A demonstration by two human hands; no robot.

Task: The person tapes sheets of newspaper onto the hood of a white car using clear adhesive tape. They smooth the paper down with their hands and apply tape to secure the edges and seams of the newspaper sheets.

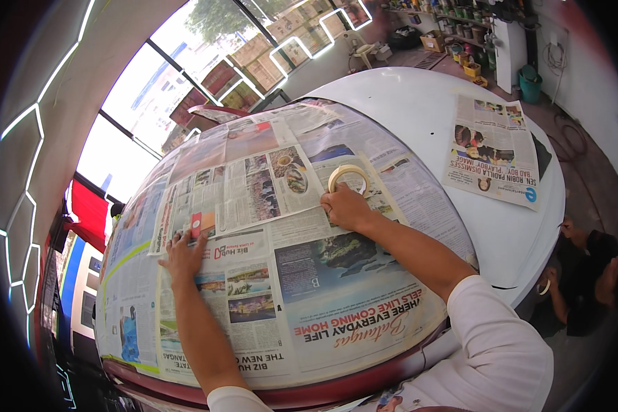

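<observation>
Newspaper sheets [350, 309] cover the car's windshield in front of me, overlapping one another. My left hand [183, 257] lies flat on them with its fingers spread, by the lower left corner of an upper sheet [240, 185]. In my right hand [347, 208] is a roll of masking tape [351, 169], stood on edge near that sheet's right side. The fingers close around the near side of the roll and hide part of it. Whether a strip of tape runs from it, I cannot tell.
Beyond the windshield is the white hood [391, 103], with a loose newspaper sheet [494, 154] on its right part. A co-worker [587, 275] in dark clothes crouches at the right, holding another tape roll [544, 285]. Dark red car body [309, 395] edges the near side. Shelves [460, 31] with cans stand far back.
</observation>
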